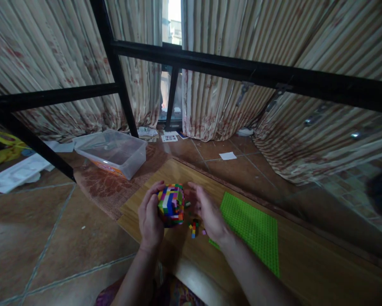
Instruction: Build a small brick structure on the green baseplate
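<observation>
The wooden board (318,259) bears loose bricks (193,228) and a green baseplate (251,219).

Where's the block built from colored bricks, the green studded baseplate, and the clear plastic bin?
Brick block (171,205): head view, on the side facing the camera.
Green baseplate (254,225): head view, on its studded top.
Clear plastic bin (136,160): head view, on its image-right wall.

- brick block (169,203) is showing smooth plastic
- baseplate (253,227) is showing studded plastic
- tabletop (308,259) is looking like smooth wood
- curtains (222,29) are showing matt cloth
</observation>
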